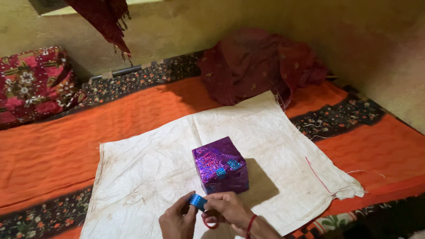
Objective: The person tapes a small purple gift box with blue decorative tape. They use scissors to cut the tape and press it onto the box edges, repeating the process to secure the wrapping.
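Purple foil-wrapped box (220,165) bears blue tape; both hands (208,214) pinch a blue tape strip (198,201).

1 cube-shaped package (220,165) in shiny purple wrap, 2 blue tape patches, centred on white cloth (146,177)

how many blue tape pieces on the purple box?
2 visible: one blue tape piece at the top's front edge, another just right of it on the purple box. Hidden sides may carry more.

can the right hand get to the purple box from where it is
Probably yes: the right hand sits just in front of the purple box with nothing between them, though both hands hold a blue tape roll.
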